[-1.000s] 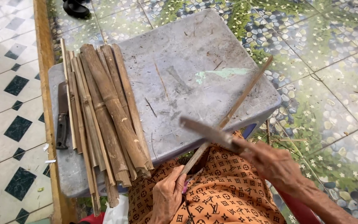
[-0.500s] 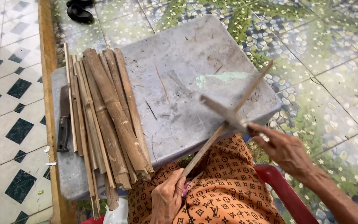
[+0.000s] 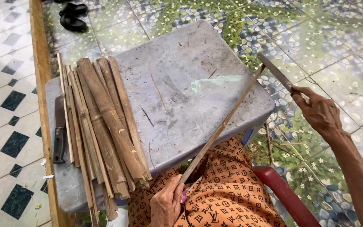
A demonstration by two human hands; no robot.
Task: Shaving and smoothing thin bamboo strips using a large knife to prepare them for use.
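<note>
My left hand (image 3: pixel 167 206) grips the near end of a long thin bamboo strip (image 3: pixel 223 126) over my lap; the strip slants up and away to the right above a grey plastic stool (image 3: pixel 190 54). My right hand (image 3: pixel 318 111) holds a knife (image 3: pixel 276 73) by its handle, the blade pointing away and meeting the strip's far tip. A pile of split bamboo pieces (image 3: pixel 106 126) lies along the stool's left side.
A second dark knife (image 3: pixel 59 132) lies at the stool's left edge beside the pile. A red chair edge (image 3: pixel 286 195) shows by my orange patterned clothing (image 3: pixel 223 197). Black sandals (image 3: pixel 72 17) sit on the tiled floor at the far left, near a wooden floor strip (image 3: pixel 43 84).
My right hand has run the knife away from me along the strip, from near its middle out to its far tip. My left hand keeps its hold at the near end.
</note>
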